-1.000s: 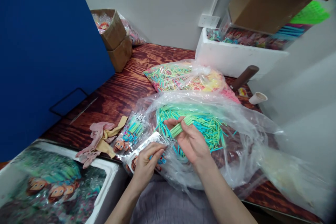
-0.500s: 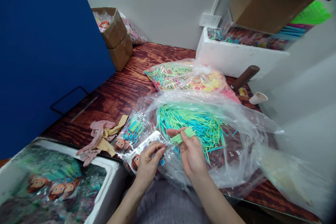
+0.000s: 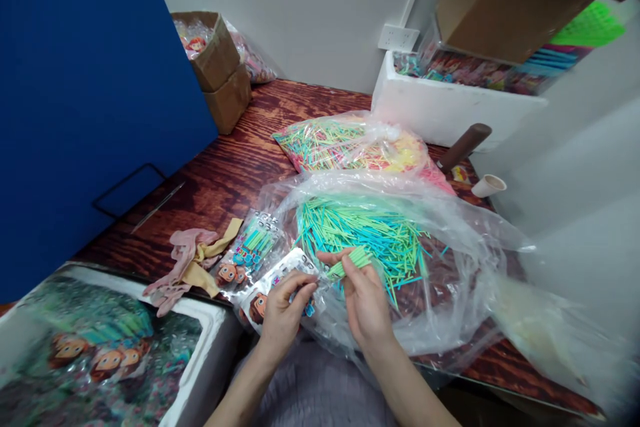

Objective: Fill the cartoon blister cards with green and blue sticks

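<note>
My right hand [image 3: 364, 299] pinches a small bundle of green sticks [image 3: 351, 260] just above the near edge of an open clear plastic bag [image 3: 465, 267] holding a heap of green and blue sticks [image 3: 360, 230]. My left hand [image 3: 284, 312] grips a small clear printed packet [image 3: 273, 283] at its mouth, right beside the bundle. The bundle's left end sits at the packet's opening. A filled packet [image 3: 250, 250] lies on the wooden table [image 3: 235, 167] just left of my hands.
A second bag of mixed coloured sticks [image 3: 350, 143] lies behind. White foam boxes stand at the back right [image 3: 450, 110] and near left [image 3: 200, 353], the latter full of packets. Pink and tan gloves [image 3: 187, 263], cardboard boxes [image 3: 220, 73], a paper cup [image 3: 489, 185], a blue board [image 3: 85, 93].
My right hand has drawn the green bundle back and down from over the heap to the packet's mouth. My left hand has kept its hold on the packet, shifting slightly toward me.
</note>
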Motion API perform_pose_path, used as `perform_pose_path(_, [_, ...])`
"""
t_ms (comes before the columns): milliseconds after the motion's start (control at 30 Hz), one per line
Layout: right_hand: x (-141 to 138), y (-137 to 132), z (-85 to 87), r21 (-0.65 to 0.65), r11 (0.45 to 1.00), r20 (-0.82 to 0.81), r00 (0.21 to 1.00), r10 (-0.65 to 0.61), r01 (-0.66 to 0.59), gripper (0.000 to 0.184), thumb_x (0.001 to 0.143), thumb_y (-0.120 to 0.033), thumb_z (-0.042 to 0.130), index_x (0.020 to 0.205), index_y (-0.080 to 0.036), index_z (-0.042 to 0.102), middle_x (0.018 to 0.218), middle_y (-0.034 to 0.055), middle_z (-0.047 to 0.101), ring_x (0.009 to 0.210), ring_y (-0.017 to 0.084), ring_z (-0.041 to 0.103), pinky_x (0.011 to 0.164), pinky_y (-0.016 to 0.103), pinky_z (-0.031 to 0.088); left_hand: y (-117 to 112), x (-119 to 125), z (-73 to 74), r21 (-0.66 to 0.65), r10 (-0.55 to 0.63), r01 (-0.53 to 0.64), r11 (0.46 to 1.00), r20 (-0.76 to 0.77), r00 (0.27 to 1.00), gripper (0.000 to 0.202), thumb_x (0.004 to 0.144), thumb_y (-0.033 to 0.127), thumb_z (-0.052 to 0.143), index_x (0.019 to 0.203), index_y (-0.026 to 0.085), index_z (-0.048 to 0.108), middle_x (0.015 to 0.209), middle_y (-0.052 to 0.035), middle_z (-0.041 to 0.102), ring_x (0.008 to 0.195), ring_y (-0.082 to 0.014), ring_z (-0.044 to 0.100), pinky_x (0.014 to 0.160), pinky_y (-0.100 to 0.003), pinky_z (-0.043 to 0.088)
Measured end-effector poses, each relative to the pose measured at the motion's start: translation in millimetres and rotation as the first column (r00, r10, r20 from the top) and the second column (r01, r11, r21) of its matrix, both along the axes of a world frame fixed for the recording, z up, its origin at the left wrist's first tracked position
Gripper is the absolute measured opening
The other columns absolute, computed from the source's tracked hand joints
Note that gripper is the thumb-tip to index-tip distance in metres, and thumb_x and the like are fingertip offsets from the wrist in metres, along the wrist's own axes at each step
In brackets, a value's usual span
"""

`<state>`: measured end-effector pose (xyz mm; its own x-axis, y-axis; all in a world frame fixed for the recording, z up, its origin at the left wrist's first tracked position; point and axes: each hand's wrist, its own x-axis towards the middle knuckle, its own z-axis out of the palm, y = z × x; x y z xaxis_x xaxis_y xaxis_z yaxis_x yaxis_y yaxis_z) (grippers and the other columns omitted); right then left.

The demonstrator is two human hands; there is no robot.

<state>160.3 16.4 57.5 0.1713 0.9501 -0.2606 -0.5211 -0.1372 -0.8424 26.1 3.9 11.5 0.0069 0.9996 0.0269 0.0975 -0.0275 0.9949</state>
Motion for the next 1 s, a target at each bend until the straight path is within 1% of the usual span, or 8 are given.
perform_pose_path(233, [3, 2, -1.4, 0.002, 0.961, 0.111, 0.955, 0.274, -0.276, 0.017, 0.08, -0.037, 0.071, 0.087, -0.022, 0.066, 0.117, 0.0061, 0.071, 0.12, 0.027, 0.058, 0.109, 0.044, 0.034, 0, 2, 3.8, -0.114, -0.013, 0.026, 0.993, 0.106, 0.994, 0.018, 0.081, 0.035, 0.066, 0.089, 0.021, 0.075, 0.085, -0.0054, 0.073, 0.083, -0.0222, 0.067, 0.076, -0.033, 0.055])
perform_pose_path(333, [6, 3, 9.8, 0.052, 0.937, 0.137, 0.931, 0.337, -0.347, 0.025, 0.082, -0.035, 0.07, 0.104, -0.025, 0.064, 0.118, 0.0056, 0.07, 0.115, 0.025, 0.061, 0.103, 0.042, 0.042, 3, 2, 8.2, -0.18, -0.045, 0.081, 0.98, 0.194, 0.98, 0.022, 0.078, 0.037, 0.069, 0.09, 0.02, 0.075, 0.084, -0.0052, 0.074, 0.078, -0.0216, 0.068, 0.073, -0.033, 0.056])
perform_pose_path(433, [8, 1, 21.2, 0.127, 0.956, 0.17, 0.956, 0.24, -0.263, 0.038, 0.088, -0.036, 0.064, 0.125, -0.031, 0.054, 0.125, 0.0043, 0.065, 0.106, 0.021, 0.065, 0.095, 0.039, 0.048, 7, 1, 14.1, -0.199, -0.021, 0.073, 0.977, 0.249, 0.968, 0.023, 0.072, 0.036, 0.074, 0.088, 0.019, 0.075, 0.083, -0.0046, 0.074, 0.073, -0.0197, 0.068, 0.07, -0.031, 0.056])
perform_pose_path(533, [8, -2, 24.1, 0.199, 0.955, 0.41, 0.904, 0.123, -0.22, 0.019, 0.095, -0.036, 0.054, 0.109, -0.027, 0.063, 0.113, 0.0042, 0.068, 0.099, 0.02, 0.065, 0.092, 0.035, 0.048, 8, 2, 19.6, -0.202, 0.013, 0.041, 0.979, 0.26, 0.966, 0.024, 0.068, 0.034, 0.077, 0.086, 0.018, 0.075, 0.085, -0.0051, 0.075, 0.078, -0.02, 0.068, 0.073, -0.03, 0.056])
perform_pose_path(633, [6, -9, 16.6, 0.213, 0.936, 0.636, 0.767, 0.085, -0.28, 0.021, 0.098, -0.032, 0.049, 0.092, -0.024, 0.067, 0.107, 0.0051, 0.068, 0.104, 0.021, 0.062, 0.092, 0.034, 0.045, 7, 2, 21.3, -0.217, -0.002, 0.06, 0.974, 0.257, 0.966, 0.023, 0.071, 0.037, 0.074, 0.084, 0.018, 0.075, 0.082, -0.0049, 0.074, 0.075, -0.0195, 0.066, 0.07, -0.03, 0.054])
perform_pose_path(800, [0, -21, 1.6, 0.259, 0.935, 0.702, 0.713, -0.008, -0.244, 0.017, 0.098, -0.026, 0.046, 0.104, -0.025, 0.062, 0.115, 0.0069, 0.063, 0.113, 0.022, 0.056, 0.096, 0.038, 0.043, 4, -4, 15.1, -0.235, 0.042, 0.016, 0.972, 0.24, 0.97, 0.025, 0.075, 0.042, 0.071, 0.079, 0.017, 0.072, 0.071, -0.0013, 0.067, 0.067, -0.0158, 0.059, 0.063, -0.025, 0.049])
perform_pose_path(900, [-5, -24, 5.5, 0.283, 0.893, 0.79, 0.613, -0.009, -0.351, 0.018, 0.097, -0.023, 0.046, 0.095, -0.025, 0.063, 0.11, 0.0079, 0.062, 0.11, 0.024, 0.056, 0.094, 0.041, 0.043, 4, -9, 14.2, -0.199, 0.049, -0.004, 0.98, 0.222, 0.974, 0.023, 0.078, 0.04, 0.07, 0.083, 0.018, 0.072, 0.078, -0.0019, 0.069, 0.075, -0.017, 0.061, 0.071, -0.025, 0.049])
perform_pose_path(1000, [-9, -22, 17.4, 0.26, 0.831, 0.842, 0.537, 0.054, -0.492, 0.019, 0.096, -0.022, 0.049, 0.101, -0.026, 0.067, 0.115, 0.0078, 0.063, 0.112, 0.025, 0.054, 0.098, 0.044, 0.041, 4, -20, 18.2, -0.143, 0.014, 0.019, 0.99, 0.227, 0.974, 0.019, 0.08, 0.038, 0.069, 0.085, 0.019, 0.072, 0.085, -0.0022, 0.069, 0.084, -0.0177, 0.062, 0.079, -0.025, 0.048])
